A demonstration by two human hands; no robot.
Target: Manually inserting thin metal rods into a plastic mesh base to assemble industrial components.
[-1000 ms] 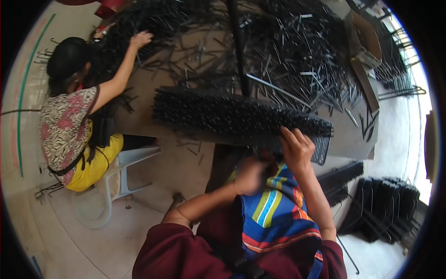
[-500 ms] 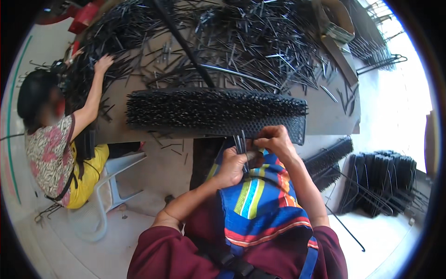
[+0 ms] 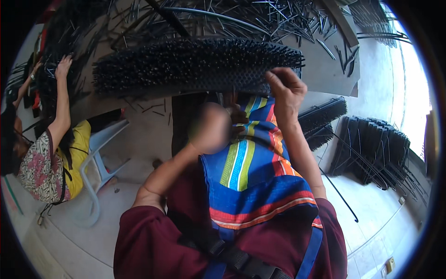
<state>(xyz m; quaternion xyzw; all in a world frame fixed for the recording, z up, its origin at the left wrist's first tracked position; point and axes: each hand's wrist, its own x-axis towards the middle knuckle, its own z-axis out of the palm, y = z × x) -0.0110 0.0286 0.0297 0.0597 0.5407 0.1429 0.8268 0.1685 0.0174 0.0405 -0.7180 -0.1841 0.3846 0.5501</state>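
Right hand (image 3: 284, 88) up at the table edge, fingers pinched on the right end of the black spiked rack (image 3: 195, 65), thumb under, fingertips on top. Left hand (image 3: 211, 126) lower, below the rack's underside, blurred; cannot tell whether it grips anything or hangs loose.

Rack lies lengthwise along the near edge of the table (image 3: 325, 74), packed with upright black pins, its right end in the right hand's pinch. Loose black metal rods (image 3: 241, 18) litter the tabletop behind it. Striped apron (image 3: 251, 167) over the lap just below.

Step in hand, by my reading: handling the filled rack at the table edge, steadying or shifting it by its end. A next move would call for a firmer two-handed hold, since one pinch at an end looks weak for so long a piece.

Off to the left, another person's hand (image 3: 63, 67) rests on the rod pile; they sit on a plastic chair (image 3: 100, 153). Stacked wire frames (image 3: 371, 149) on the floor at right.
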